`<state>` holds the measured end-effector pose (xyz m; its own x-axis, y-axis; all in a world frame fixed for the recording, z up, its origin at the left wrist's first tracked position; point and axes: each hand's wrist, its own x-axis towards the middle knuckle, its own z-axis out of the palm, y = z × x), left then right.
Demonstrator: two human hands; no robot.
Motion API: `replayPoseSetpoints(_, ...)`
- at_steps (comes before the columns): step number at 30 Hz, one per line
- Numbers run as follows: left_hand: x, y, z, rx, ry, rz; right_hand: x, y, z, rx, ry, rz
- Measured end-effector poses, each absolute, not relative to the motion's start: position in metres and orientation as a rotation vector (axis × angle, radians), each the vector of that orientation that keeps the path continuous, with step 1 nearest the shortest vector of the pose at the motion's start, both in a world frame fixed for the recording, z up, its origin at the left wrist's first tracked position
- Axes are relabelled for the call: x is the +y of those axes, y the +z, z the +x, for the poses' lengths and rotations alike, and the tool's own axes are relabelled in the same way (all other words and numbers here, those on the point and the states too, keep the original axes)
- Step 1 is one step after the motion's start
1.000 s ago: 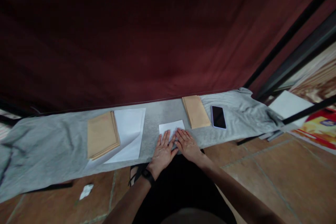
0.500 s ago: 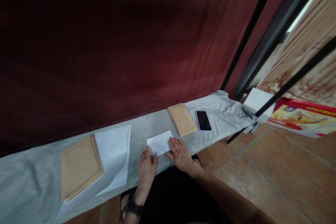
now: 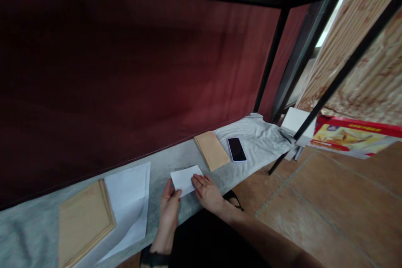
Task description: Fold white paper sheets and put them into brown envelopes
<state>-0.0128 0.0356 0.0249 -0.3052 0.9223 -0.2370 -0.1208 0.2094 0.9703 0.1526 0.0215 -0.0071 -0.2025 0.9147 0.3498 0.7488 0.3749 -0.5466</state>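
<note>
A small folded white sheet of paper (image 3: 184, 178) lies on the grey cloth-covered bench in front of me. My left hand (image 3: 169, 205) pinches its near left corner, with the thumb on top and the fingers along the left edge. Resting flat on the sheet's right side is my right hand (image 3: 207, 192), its fingers stretched out and close together. Just beyond the right hand lies a small stack of brown envelopes (image 3: 212, 150). Left of my hands, larger white sheets (image 3: 133, 201) lie partly beneath a thicker stack of brown envelopes (image 3: 86, 220).
A phone (image 3: 237, 149) with a dark screen lies right of the small envelope stack. The bench (image 3: 166, 157) is narrow and backs onto a dark red panel (image 3: 157, 71). Black metal posts (image 3: 271, 58) stand at right, near a red and yellow box (image 3: 351, 134).
My left thumb has come onto the sheet's near left corner. My right hand has slid a little further over the sheet's right side. The head view has shifted slightly.
</note>
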Motion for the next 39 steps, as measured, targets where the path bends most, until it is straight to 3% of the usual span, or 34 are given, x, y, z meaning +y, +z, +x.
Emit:
replayPoseSetpoints(7, 0.028, 0.035, -0.01, 1.376, 1.313, 0.535, 0.035, 0.022, 0.131, -1.058, 1.23, -1.065)
replayPoseSetpoints(12, 0.025, 0.007, -0.013, 1.278, 1.256, 0.597, 0.027, 0.016, 0.131, -0.747, 1.485, -0.953)
replayPoseSetpoints(20, 0.039, 0.002, -0.031, 1.419, 1.204, 0.92, 0.045, -0.005, 0.168, -0.623, 1.355, -1.229)
replayPoseSetpoints(25, 0.042, 0.005, -0.039, 1.743, 1.056, 1.317, 0.054, -0.027, 0.174, -0.965, 1.256, -1.409)
replayPoseSetpoints(30, 0.032, 0.014, -0.032, 1.756, 1.154, 1.579, 0.061, -0.042, 0.175, -1.142, 1.095, -1.48)
replayPoseSetpoints(33, 0.027, 0.013, -0.022, 1.709, 1.038, 1.769, 0.061, -0.047, 0.18, -1.227, 1.008, -1.533)
replayPoseSetpoints(39, 0.019, -0.004, -0.009, 1.681, 0.623, 2.028, 0.049, -0.037, 0.182, -1.703, 0.294, -1.607)
